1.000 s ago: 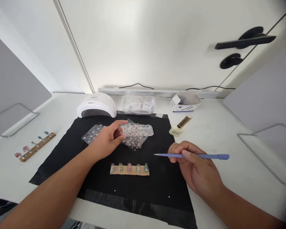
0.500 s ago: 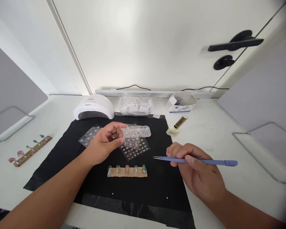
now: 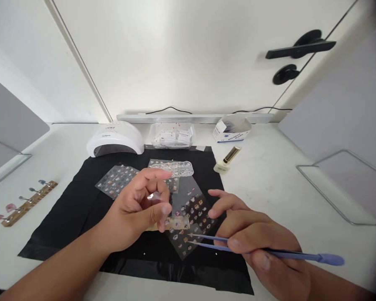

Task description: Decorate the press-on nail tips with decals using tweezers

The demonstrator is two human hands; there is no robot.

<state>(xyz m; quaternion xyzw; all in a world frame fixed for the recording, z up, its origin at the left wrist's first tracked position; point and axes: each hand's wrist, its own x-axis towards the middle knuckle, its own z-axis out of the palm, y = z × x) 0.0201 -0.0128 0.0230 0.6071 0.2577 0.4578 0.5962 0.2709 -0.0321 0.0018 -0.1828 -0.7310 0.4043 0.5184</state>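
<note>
The white worktop (image 3: 263, 188) runs out past both hands, and here's the black mat (image 3: 69, 209), spread under and beyond the left hand. Past that hand, the white lamp (image 3: 115, 136). I've got the left hand (image 3: 134, 215) curled, gripping a clear sticker sheet (image 3: 200, 209) by its left side, the exact pinch hidden from me. And the right hand (image 3: 260, 234), closed around blue tweezers (image 3: 303, 256), tips parted over the sheet, which slants between my two hands. Farther out, a clear tub (image 3: 172, 145) beyond the left hand, an alcohol pads box (image 3: 235, 136) beyond the right. Well left of the left hand, a wooden strip (image 3: 29, 204) carrying nail tips; just below its thumb, a pale strip (image 3: 152, 228), partly behind the sheet. A gold-capped bottle (image 3: 222, 167) beyond the right fingers, and tiny white specks (image 3: 144, 253) on the mat, nearer me than the left hand.
</note>
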